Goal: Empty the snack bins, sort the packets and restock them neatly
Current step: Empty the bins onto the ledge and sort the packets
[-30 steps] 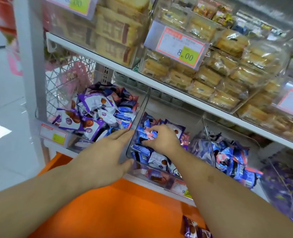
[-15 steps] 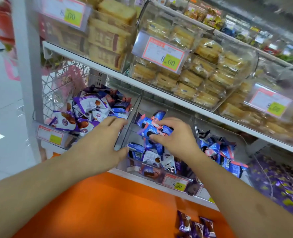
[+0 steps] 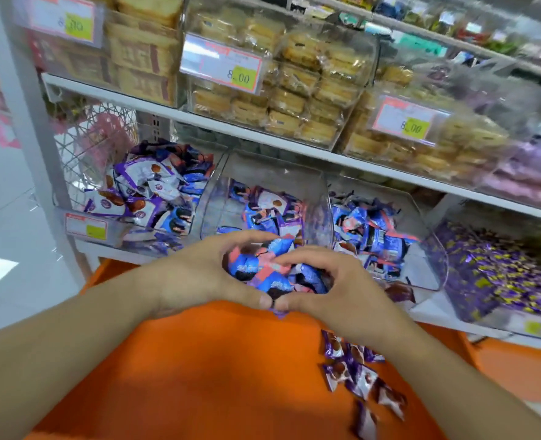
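Two hands work as one here. The left hand (image 3: pixel 199 274) & right hand (image 3: pixel 335 281) are cupped round a bunch of blue & pink packets (image 3: pixel 262 271), fingers curled over the top, thumbs touching at the near side. So both hands are gripping the bunch, not flat, not empty.

The bunch sits right between the palms, just above the orange ledge (image 3: pixel 199 369). Behind the fingers, further from the person, is the middle bin (image 3: pixel 313 198), w/ more packets inside. It looks like the emptying step, still early, since all bins hold plenty.

What matters next: the ledge is straight under the hands & toward the person, so the bunch only needs to come back & down. Below & to the right of the right hand lies a small pile of purple packets (image 3: pixel 358 376) on the ledge. The right hand is nearer that pile; the left hand has bare orange under it. Prob best to drop the bunch on the left side, so the two kinds don't mix.
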The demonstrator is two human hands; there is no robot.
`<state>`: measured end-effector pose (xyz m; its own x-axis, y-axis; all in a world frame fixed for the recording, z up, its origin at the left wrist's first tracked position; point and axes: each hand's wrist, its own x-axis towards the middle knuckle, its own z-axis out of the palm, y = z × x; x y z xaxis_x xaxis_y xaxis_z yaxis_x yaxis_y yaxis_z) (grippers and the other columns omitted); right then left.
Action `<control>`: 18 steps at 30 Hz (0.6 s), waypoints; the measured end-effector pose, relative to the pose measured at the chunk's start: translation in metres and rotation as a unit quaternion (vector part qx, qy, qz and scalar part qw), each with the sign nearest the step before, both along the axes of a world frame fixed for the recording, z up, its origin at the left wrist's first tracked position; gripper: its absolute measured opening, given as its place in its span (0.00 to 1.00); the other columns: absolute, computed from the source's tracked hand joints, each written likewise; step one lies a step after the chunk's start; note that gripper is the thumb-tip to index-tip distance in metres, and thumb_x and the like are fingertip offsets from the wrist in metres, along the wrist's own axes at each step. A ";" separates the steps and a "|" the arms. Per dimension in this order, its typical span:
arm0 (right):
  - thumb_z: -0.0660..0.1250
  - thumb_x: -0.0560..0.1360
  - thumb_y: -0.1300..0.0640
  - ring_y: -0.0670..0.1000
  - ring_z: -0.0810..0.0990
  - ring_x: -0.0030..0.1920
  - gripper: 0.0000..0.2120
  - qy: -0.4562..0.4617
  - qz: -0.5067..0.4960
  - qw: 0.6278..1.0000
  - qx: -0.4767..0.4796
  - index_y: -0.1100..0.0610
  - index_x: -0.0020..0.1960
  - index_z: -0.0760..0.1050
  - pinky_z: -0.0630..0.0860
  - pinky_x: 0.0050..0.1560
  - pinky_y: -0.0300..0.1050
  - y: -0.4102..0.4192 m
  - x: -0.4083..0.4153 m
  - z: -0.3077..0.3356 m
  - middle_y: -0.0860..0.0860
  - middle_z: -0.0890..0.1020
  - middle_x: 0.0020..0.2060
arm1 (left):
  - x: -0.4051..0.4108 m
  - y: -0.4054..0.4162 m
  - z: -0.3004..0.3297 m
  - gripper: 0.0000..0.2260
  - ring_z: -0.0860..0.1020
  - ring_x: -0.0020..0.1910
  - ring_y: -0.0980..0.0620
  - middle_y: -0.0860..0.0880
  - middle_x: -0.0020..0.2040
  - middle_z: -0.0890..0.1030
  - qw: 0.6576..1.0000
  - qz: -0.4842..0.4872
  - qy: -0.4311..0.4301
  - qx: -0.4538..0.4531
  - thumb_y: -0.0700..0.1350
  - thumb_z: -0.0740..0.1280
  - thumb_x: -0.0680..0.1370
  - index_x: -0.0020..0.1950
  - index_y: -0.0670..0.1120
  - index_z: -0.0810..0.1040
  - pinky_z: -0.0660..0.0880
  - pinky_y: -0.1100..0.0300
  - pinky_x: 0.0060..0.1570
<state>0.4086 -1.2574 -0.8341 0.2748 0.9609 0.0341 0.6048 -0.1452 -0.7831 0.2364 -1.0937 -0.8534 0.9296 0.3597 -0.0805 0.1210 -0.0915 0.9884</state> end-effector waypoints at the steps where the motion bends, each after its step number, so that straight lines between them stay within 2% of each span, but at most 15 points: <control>1: 0.83 0.70 0.54 0.39 0.81 0.60 0.20 0.018 -0.005 1.000 -0.002 0.42 0.59 0.84 0.78 0.60 0.36 -0.006 0.001 -0.004 0.38 0.83 0.58 | 0.001 -0.005 -0.004 0.36 0.83 0.62 0.52 0.54 0.66 0.82 1.000 0.011 0.007 -0.014 0.33 0.81 0.68 0.72 0.56 0.76 0.79 0.53 0.64; 3: 0.82 0.71 0.53 0.39 0.81 0.62 0.20 0.035 -0.006 0.999 -0.012 0.41 0.60 0.82 0.79 0.59 0.37 -0.019 0.004 -0.013 0.38 0.83 0.61 | 0.003 -0.014 -0.011 0.31 0.85 0.59 0.47 0.50 0.62 0.85 0.999 0.015 0.016 -0.032 0.31 0.79 0.70 0.69 0.53 0.79 0.82 0.52 0.59; 5: 0.80 0.73 0.50 0.35 0.75 0.69 0.20 0.037 -0.005 0.999 -0.025 0.38 0.62 0.80 0.71 0.67 0.34 -0.030 0.011 -0.021 0.34 0.79 0.66 | 0.005 -0.022 -0.018 0.29 0.86 0.56 0.42 0.46 0.58 0.86 0.998 0.019 0.022 -0.057 0.29 0.77 0.71 0.67 0.51 0.80 0.83 0.52 0.53; 7: 0.78 0.75 0.53 0.36 0.71 0.73 0.21 0.058 -0.008 0.998 -0.034 0.37 0.63 0.79 0.67 0.71 0.36 -0.039 0.021 -0.029 0.33 0.77 0.69 | 0.008 -0.028 -0.027 0.28 0.86 0.53 0.44 0.45 0.56 0.87 0.996 0.044 0.034 -0.076 0.28 0.77 0.71 0.65 0.51 0.82 0.84 0.55 0.47; 9: 0.77 0.77 0.58 0.40 0.71 0.74 0.22 0.089 -0.029 0.995 -0.040 0.36 0.64 0.79 0.73 0.67 0.35 -0.046 0.031 -0.036 0.34 0.75 0.70 | 0.012 -0.031 -0.040 0.29 0.86 0.52 0.45 0.45 0.56 0.87 0.993 0.061 0.050 -0.083 0.29 0.77 0.70 0.66 0.52 0.80 0.84 0.54 0.48; 11: 0.77 0.77 0.60 0.42 0.73 0.72 0.23 0.100 -0.055 0.992 -0.060 0.36 0.63 0.79 0.76 0.55 0.28 -0.051 0.040 -0.044 0.37 0.74 0.71 | 0.018 -0.031 -0.053 0.29 0.86 0.53 0.44 0.45 0.55 0.87 0.992 0.062 0.062 -0.089 0.30 0.78 0.71 0.67 0.53 0.80 0.84 0.53 0.50; 12: 0.77 0.77 0.61 0.43 0.75 0.70 0.24 0.100 -0.063 0.990 -0.074 0.36 0.63 0.79 0.78 0.52 0.28 -0.052 0.044 -0.050 0.39 0.75 0.70 | 0.020 -0.030 -0.061 0.29 0.86 0.53 0.44 0.45 0.55 0.87 0.992 0.060 0.070 -0.088 0.31 0.78 0.71 0.67 0.53 0.80 0.84 0.55 0.49; 14: 0.77 0.77 0.61 0.48 0.79 0.66 0.25 0.089 -0.079 0.986 -0.116 0.35 0.63 0.78 0.84 0.54 0.41 -0.054 0.054 -0.065 0.41 0.75 0.68 | 0.025 -0.025 -0.084 0.28 0.86 0.53 0.43 0.45 0.53 0.88 0.991 0.057 0.095 -0.075 0.33 0.80 0.71 0.65 0.54 0.81 0.83 0.57 0.47; 15: 0.78 0.76 0.60 0.51 0.80 0.66 0.26 0.080 -0.091 0.982 -0.142 0.34 0.64 0.76 0.85 0.55 0.49 -0.055 0.057 -0.073 0.41 0.74 0.68 | 0.027 -0.021 -0.098 0.28 0.86 0.53 0.43 0.46 0.53 0.88 0.990 0.061 0.113 -0.057 0.34 0.81 0.70 0.64 0.55 0.81 0.84 0.55 0.48; 16: 0.78 0.76 0.59 0.53 0.80 0.67 0.27 0.069 -0.101 0.978 -0.168 0.33 0.65 0.75 0.85 0.57 0.52 -0.057 0.061 -0.081 0.42 0.73 0.69 | 0.029 -0.017 -0.114 0.29 0.86 0.52 0.43 0.47 0.52 0.88 0.988 0.061 0.135 -0.036 0.37 0.83 0.68 0.64 0.56 0.81 0.84 0.51 0.51; 18: 0.78 0.76 0.58 0.52 0.78 0.70 0.29 0.047 -0.113 0.971 -0.206 0.35 0.70 0.72 0.83 0.57 0.46 -0.062 0.067 -0.095 0.44 0.72 0.72 | 0.034 -0.010 -0.149 0.31 0.87 0.51 0.43 0.46 0.52 0.87 0.982 0.064 0.175 -0.011 0.39 0.84 0.66 0.65 0.55 0.80 0.83 0.45 0.55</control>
